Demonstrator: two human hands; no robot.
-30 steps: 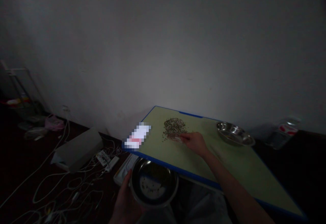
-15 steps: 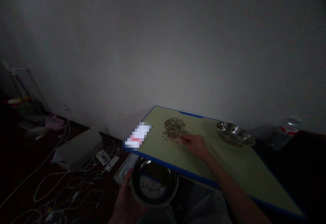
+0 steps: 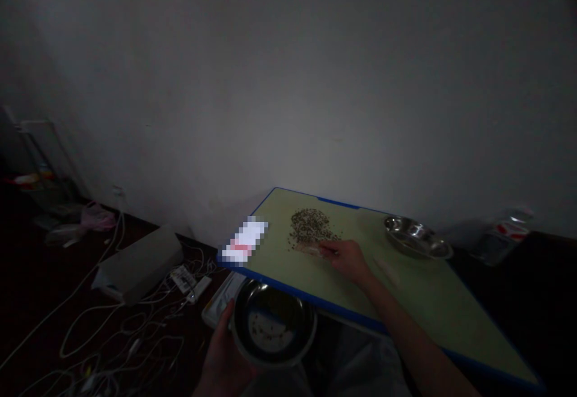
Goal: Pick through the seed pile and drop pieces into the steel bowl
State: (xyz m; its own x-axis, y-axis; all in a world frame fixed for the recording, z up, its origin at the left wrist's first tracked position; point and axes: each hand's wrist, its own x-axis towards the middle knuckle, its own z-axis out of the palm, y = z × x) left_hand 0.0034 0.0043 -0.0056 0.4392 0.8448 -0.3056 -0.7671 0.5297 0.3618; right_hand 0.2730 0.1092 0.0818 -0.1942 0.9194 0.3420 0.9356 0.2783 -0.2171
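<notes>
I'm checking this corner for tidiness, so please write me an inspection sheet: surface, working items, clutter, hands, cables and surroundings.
Surface: pale green table with blue edging; dark grains heaped and scattered on it.
Working items: held bowl by the table's near edge, dark bits inside; clear tool at the grains' near side, exact shape unclear; other bowl towards the table's far right.
Clutter: pixelated white item at the table's left end; box and pink bag on the floor.
Hands: left hand grips the held bowl; right hand holds the clear tool.
Cables: white cables tangled on the floor, left.
Surroundings: grey wall behind; bottle past the table's right edge; dim light.
</notes>
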